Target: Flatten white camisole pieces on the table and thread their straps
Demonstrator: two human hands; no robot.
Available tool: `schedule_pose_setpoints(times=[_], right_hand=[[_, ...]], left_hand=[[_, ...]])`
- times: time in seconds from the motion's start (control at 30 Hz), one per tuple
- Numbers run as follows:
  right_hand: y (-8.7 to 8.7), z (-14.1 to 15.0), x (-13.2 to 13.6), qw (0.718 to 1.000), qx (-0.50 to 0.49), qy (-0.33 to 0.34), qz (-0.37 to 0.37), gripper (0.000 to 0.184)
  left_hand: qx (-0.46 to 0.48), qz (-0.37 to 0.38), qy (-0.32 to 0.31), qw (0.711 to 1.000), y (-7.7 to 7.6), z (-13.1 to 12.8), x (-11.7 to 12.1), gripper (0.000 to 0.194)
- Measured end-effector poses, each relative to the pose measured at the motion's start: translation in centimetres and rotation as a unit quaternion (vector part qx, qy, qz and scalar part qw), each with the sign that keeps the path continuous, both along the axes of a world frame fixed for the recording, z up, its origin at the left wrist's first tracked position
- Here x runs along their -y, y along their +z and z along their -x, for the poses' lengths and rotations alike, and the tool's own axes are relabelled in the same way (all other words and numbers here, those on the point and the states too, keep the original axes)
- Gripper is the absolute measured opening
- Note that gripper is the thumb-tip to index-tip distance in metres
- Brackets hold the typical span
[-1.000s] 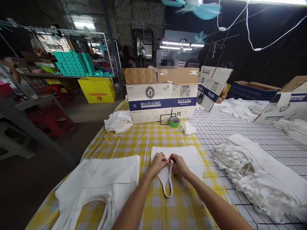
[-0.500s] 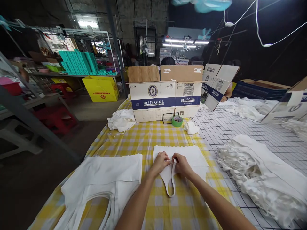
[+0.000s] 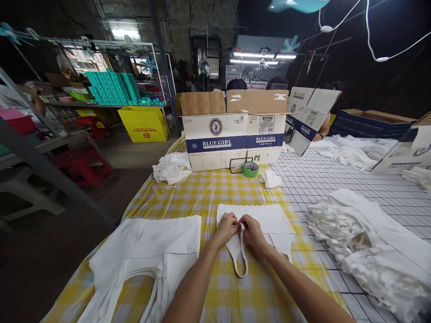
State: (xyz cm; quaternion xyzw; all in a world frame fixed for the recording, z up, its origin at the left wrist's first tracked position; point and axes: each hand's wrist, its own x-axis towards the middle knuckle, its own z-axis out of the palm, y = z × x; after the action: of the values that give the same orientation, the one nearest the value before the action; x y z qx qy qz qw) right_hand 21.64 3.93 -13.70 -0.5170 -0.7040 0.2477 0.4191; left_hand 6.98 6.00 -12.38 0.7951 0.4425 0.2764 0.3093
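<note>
A white strappy garment, looking like a camisole top (image 3: 269, 218), lies flat on the yellow checked cloth (image 3: 222, 298) in front of me. My left hand (image 3: 228, 228) pinches its fabric near the base of a strap. Close beside it, almost touching, my right hand (image 3: 251, 229) is closed on the same strap (image 3: 241, 272), which loops down toward me. What sits between the fingertips is too small to make out. To the left lie more white tops (image 3: 151, 237), spread flat with their straps toward me.
A heap of white garments (image 3: 367, 237) lies on the right. Behind stand a beer carton (image 3: 232, 148), green tape (image 3: 250, 169), a wire stand (image 3: 235, 166) and small white bundles (image 3: 270, 178). Another person's hand (image 3: 318, 137) shows past a second carton (image 3: 303, 130).
Both hands stay on the strap, and the right hand has shifted slightly toward the left one. The whole view has moved a little.
</note>
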Motion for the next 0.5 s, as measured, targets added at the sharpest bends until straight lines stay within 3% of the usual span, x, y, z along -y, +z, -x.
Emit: schedule_pose_setpoints(times=[0.2,0.37,0.43,0.5], right_hand=[[0.9,0.1,0.6,0.996,-0.068,-0.021,0.048,0.020],[2.2,-0.9,3.1,0.978,-0.146,-0.006,0.150,0.025],[2.8,-1.1,4.4,0.937,-0.256,0.025,0.238,0.030],[3.4,-1.1,5.8,0.863,-0.391,0.048,0.317,0.033]], left_hand=[[-0.013,-0.005,0.003,1.000,0.2,-0.2,0.2,0.018],[-0.029,0.009,-0.015,0.999,0.8,0.1,0.6,0.015],[-0.040,0.020,-0.032,0.998,1.1,0.4,0.5,0.021],[-0.053,0.030,-0.052,0.997,1.3,0.7,0.3,0.030]])
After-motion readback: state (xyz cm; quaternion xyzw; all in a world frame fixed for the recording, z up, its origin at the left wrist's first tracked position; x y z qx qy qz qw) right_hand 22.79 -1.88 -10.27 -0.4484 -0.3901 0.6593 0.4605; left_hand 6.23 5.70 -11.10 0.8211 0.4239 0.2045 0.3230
